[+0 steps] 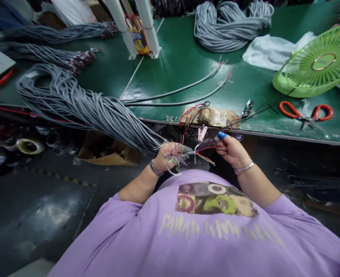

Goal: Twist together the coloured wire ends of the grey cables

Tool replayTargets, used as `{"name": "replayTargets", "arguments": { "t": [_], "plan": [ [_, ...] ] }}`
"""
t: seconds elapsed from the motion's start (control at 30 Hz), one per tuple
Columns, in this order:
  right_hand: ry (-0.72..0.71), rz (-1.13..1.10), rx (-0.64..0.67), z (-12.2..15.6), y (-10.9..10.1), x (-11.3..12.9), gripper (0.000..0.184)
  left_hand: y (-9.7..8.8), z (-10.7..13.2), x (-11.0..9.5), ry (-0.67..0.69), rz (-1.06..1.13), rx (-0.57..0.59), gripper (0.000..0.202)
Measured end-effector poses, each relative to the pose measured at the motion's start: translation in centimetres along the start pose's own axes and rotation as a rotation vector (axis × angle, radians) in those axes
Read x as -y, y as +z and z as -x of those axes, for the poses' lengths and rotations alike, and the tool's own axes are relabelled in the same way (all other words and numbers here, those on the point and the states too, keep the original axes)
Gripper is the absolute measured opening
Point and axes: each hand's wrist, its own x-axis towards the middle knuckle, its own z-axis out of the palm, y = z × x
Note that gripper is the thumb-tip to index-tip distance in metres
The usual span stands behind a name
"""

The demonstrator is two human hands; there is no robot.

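Observation:
My left hand (pixel 170 156) is closed around the end of a grey cable, and thin coloured wires (pixel 204 157) fan out from its stripped tip. Opposite it, my right hand (pixel 229 150) pinches at the wires with thumb and fingers; something blue (pixel 222 134) covers the thumb tip. A long bundle of grey cables (pixel 100 109) runs from the table to my left hand. Just above the wires, a pale pink clip (pixel 202 133) sits at the table edge, near a taped brown block (pixel 216 116) with red and black leads.
Red-handled scissors (pixel 307 115) and a green fan (pixel 317 61) are at the right on the green table (pixel 170 69). A coiled grey cable (pixel 230 27) lies at the back. A white post (pixel 149 30) stands on the table. Below it is a cardboard box (pixel 109 150).

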Motion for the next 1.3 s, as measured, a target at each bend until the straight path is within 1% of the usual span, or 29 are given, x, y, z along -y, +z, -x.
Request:
{"name": "replayTargets", "arguments": {
  "t": [0.07, 0.17, 0.27, 0.37, 0.43, 0.5, 0.63, 0.73, 0.83, 0.93, 1.03, 1.1, 1.2, 1.3],
  "plan": [
    [0.039, -0.009, 0.011, -0.4, 0.3, -0.6, 0.053, 0.7, 0.0, 1.1, -0.03, -0.052, -0.096, 0.036],
    [0.108, -0.004, 0.099, -0.9, 1.8, -1.2, 0.056, 1.9, -0.3, 3.1, -0.02, -0.091, -0.246, 0.035],
    [0.106, -0.013, 0.137, -1.5, 3.3, -1.2, 0.056, 2.8, -0.8, 4.4, 0.039, -0.162, -0.313, 0.025],
    [0.04, -0.028, 0.122, -2.1, 4.1, -1.1, 0.056, 3.3, -1.1, 4.7, 0.127, -0.241, -0.358, 0.019],
    [0.015, -0.045, 0.117, -2.5, 4.3, -1.1, 0.058, 3.4, -1.2, 4.7, 0.167, -0.258, -0.357, 0.02],
    [0.02, -0.065, 0.11, -2.7, 4.4, -1.2, 0.061, 3.5, -1.2, 4.9, 0.162, -0.273, -0.339, 0.022],
    [-0.01, -0.052, 0.016, -2.8, 4.8, -1.2, 0.063, 3.5, -1.2, 5.4, 0.143, -0.284, -0.321, 0.025],
    [-0.007, -0.056, 0.007, -2.7, 4.9, -1.0, 0.059, 3.6, -1.2, 5.4, 0.147, -0.299, -0.307, 0.024],
    [0.02, -0.123, 0.012, -2.8, 4.9, -1.1, 0.053, 3.6, -1.3, 5.4, 0.15, -0.315, -0.295, 0.023],
    [0.007, -0.185, -0.009, -3.2, 4.6, -1.6, 0.048, 3.8, -1.4, 5.3, 0.18, -0.332, -0.293, 0.022],
    [-0.011, -0.192, 0.005, -3.8, 4.3, -2.1, 0.046, 3.9, -1.5, 5.4, 0.178, -0.362, -0.272, 0.022],
    [0.001, -0.184, 0.009, -4.0, 4.3, -2.1, 0.045, 4.0, -1.5, 5.4, 0.164, -0.375, -0.251, 0.022],
    [0.025, -0.2, -0.004, -3.7, 4.9, -1.7, 0.042, 4.1, -1.6, 5.5, 0.17, -0.366, -0.237, 0.021],
    [0.002, -0.228, -0.019, -3.0, 5.8, -1.1, 0.039, 4.2, -1.7, 5.6, 0.189, -0.355, -0.221, 0.019]
  ]
}}
